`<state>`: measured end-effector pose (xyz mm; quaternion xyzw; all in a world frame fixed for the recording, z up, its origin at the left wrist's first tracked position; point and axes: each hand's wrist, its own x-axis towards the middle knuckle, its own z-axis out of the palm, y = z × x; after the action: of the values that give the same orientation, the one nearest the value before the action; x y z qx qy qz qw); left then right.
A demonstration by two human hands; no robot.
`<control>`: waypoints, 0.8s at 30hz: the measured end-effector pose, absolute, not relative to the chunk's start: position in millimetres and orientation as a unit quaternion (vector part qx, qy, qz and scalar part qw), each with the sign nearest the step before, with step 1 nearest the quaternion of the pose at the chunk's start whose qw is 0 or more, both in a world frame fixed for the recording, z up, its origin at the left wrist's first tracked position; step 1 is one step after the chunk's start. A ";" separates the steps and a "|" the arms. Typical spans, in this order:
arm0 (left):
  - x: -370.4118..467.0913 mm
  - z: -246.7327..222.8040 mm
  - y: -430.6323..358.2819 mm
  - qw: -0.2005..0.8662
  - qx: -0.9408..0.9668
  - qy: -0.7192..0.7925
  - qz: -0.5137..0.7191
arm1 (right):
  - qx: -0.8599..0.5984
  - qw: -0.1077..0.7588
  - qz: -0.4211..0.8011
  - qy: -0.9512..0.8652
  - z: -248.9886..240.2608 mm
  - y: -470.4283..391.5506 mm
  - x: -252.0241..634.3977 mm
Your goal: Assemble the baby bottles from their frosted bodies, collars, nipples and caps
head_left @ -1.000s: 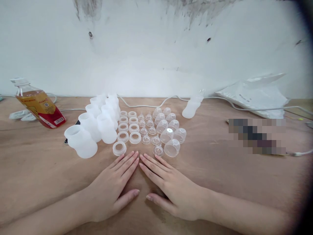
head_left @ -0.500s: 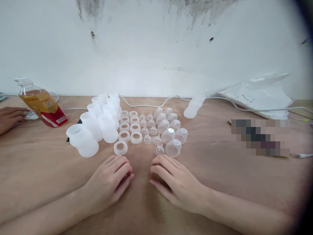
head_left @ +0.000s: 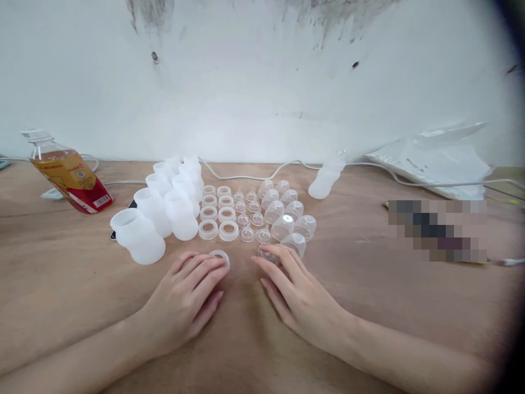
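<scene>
My left hand (head_left: 191,295) lies on the wooden table with its fingers apart, fingertips resting on the nearest white ring (head_left: 222,257). Its palm faces down and is hidden. My right hand (head_left: 297,293) has its fingers spread, the tips over the nearest clear teat (head_left: 266,253) and beside the nearest clear dome cap (head_left: 295,244), which it partly covers. Beyond the hands, two columns of white rings (head_left: 208,229), clear teats (head_left: 247,235) and clear caps (head_left: 304,227) are laid out. Frosted white bottles (head_left: 143,241) stand in two rows on the left.
A drink bottle (head_left: 77,178) leans at the left. An assembled bottle (head_left: 324,180) stands behind the caps. At the right are a plastic bag (head_left: 438,158) and a pixelated object (head_left: 435,230). A white cable (head_left: 246,178) runs along the wall.
The nearest ring has moved right with my left fingers on it. My right fingers have spread and reached over the nearest teat. Another person's hand at the far left has left the view.
</scene>
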<state>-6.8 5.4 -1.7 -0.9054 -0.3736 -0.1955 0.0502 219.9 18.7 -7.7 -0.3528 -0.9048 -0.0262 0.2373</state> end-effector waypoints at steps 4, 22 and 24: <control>-5.6 0.9 4.8 0.031 -0.904 -0.374 -0.207 | -0.292 0.241 -0.015 -0.925 -5.1 25.3 222.7; 2.2 -8.3 30.1 -0.412 -0.705 -0.429 -0.387 | -0.256 0.360 0.194 -0.876 -5.2 29.2 201.7; 2.4 -7.7 30.4 -0.458 -0.680 -0.421 -0.388 | -0.273 0.351 0.197 -0.874 -4.9 31.3 201.5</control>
<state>2.4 30.4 -7.7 -0.6800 -0.4211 -0.3880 -0.4580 201.5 31.3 -4.9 -0.2729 -0.8737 0.1965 0.3515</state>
